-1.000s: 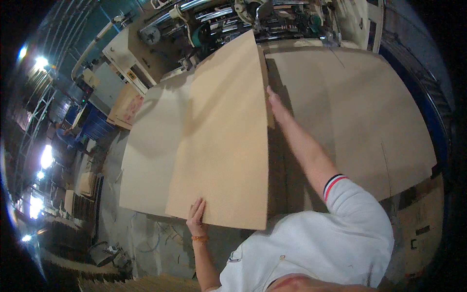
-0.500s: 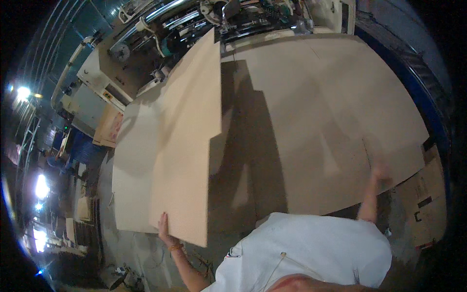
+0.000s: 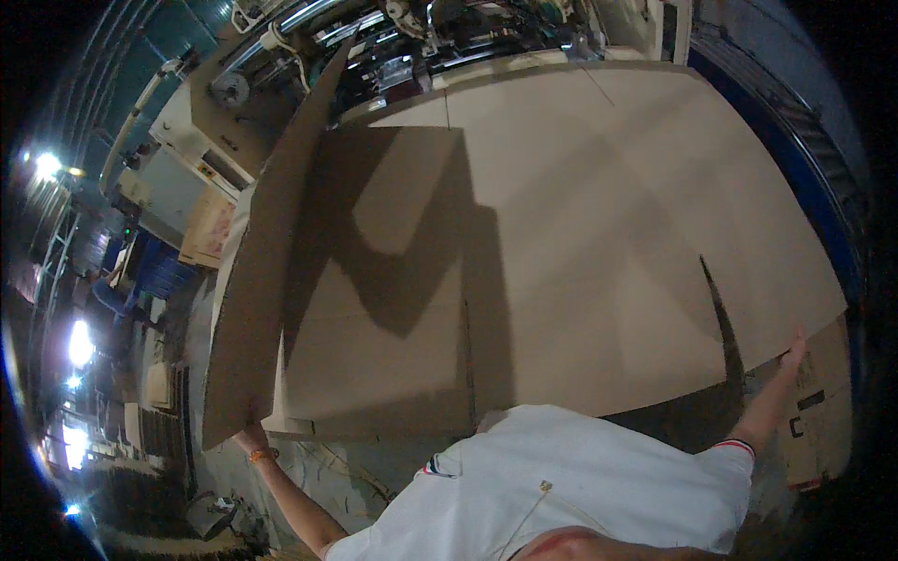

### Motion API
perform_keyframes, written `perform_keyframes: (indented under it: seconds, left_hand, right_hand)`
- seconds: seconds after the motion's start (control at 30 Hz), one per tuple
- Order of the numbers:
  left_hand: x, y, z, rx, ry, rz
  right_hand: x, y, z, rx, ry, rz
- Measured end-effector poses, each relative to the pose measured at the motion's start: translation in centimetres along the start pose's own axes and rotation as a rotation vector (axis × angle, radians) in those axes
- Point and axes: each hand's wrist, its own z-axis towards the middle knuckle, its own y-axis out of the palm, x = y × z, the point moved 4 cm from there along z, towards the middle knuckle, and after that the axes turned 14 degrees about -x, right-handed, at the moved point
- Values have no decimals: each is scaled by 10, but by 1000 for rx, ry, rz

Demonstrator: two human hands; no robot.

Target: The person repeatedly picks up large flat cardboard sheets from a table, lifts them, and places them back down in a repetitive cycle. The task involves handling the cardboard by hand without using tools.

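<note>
A large brown cardboard sheet (image 3: 580, 234) spreads before me, creased and slit along its near and far edges. At its left, a cardboard panel (image 3: 257, 271) stands steeply on edge and casts a dark shadow over the flat part. My left hand (image 3: 250, 438) grips the panel's near lower corner, its fingers partly hidden behind the board. At the right, my right hand (image 3: 795, 352) is closed on the sheet's near right edge. Beside that hand, a slit (image 3: 720, 313) gapes in a narrow dark wedge. Whether the panel and the flat sheet are one piece, I cannot tell.
Beyond the sheet stands a machine (image 3: 402, 70) with rollers and metal parts. A blue rail (image 3: 795, 154) borders the right side. Printed cardboard (image 3: 816, 411) lies low at the right. A carton (image 3: 208, 229) stands at the far left, near a pale machine cabinet (image 3: 192, 140).
My left hand has swung the panel leftward, turning its darker face toward me. My right hand has moved right to the sheet's edge, and the near right slit has widened.
</note>
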Motion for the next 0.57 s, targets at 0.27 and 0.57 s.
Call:
perform_keyframes:
  seconds: [0.27,0.57]
  left_hand:
    - [76,21,-15,298,191,-689]
    - [81,38,20,232,256,-273]
  right_hand:
    - [-108,87,-89,-146,-123,9]
    - [-58,121,-242,72,-512,-559]
